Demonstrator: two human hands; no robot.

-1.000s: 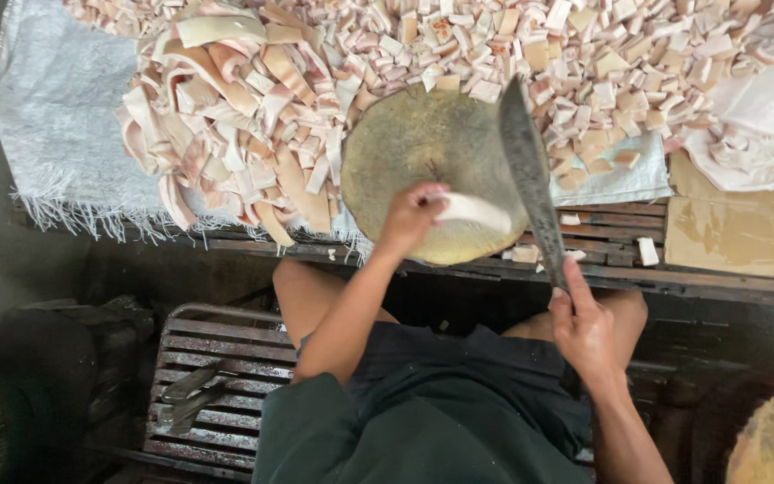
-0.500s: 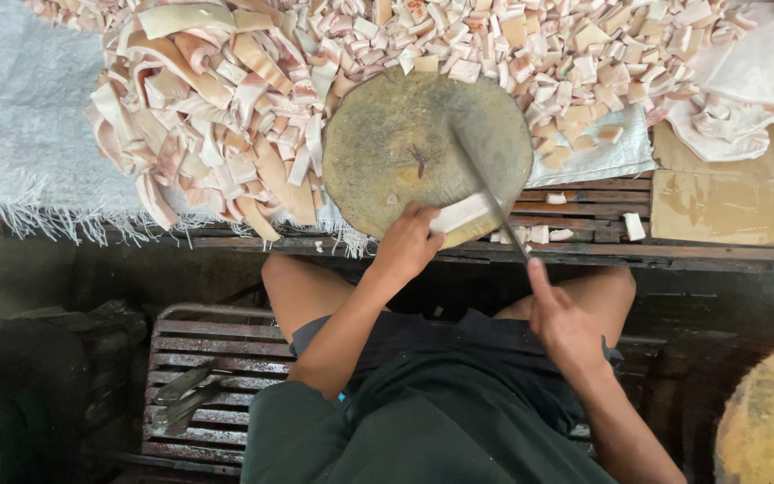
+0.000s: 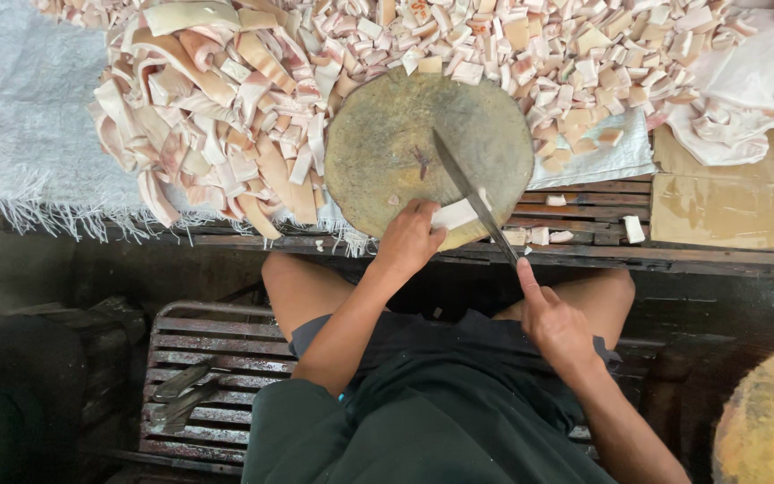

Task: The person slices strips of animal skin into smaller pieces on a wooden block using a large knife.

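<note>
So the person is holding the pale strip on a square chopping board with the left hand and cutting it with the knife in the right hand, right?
Not quite: the chopping board is round, not square, as the head view shows. The rest holds: the left hand presses the pale strip on it, and the right hand holds the knife across the strip.

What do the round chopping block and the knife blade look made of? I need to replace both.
Round chopping block: probably wood, with a dull, stained brown-green face and nicks. Knife blade: apparently metal, grey, thin and matte. The right hand grips its handle.
</note>
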